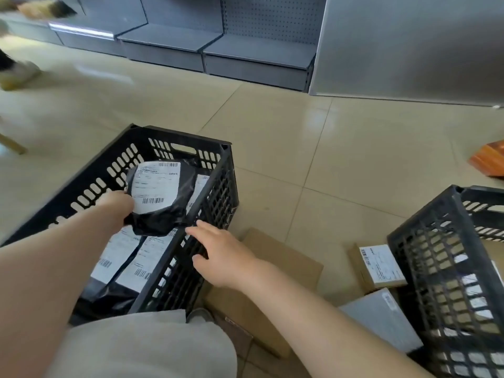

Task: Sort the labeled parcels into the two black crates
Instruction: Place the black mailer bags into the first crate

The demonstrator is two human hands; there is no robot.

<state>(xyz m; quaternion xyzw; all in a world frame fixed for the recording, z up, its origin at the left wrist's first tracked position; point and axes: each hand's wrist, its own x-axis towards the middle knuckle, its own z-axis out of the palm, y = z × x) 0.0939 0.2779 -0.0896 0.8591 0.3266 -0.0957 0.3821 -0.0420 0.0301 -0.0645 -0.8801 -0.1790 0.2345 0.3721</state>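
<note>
My left hand [117,207] grips a black plastic parcel [161,197] with a white label, held over the left black crate [218,186]. Several black labeled parcels [131,263] lie inside that crate. My right hand [221,249] hovers with fingers spread beside the crate's right wall, holding nothing. A second black crate [436,268] stands at the right. Between the crates lie a brown cardboard box [278,266], a small labeled carton [379,264] and a grey parcel [381,317].
The crates stand on a beige tiled floor. Grey empty shelving [212,42] and a metal panel [409,45] line the far side. An orange object [489,159] lies at the right edge. Another person's shoe [19,75] is at far left. My knee [147,347] is at the bottom.
</note>
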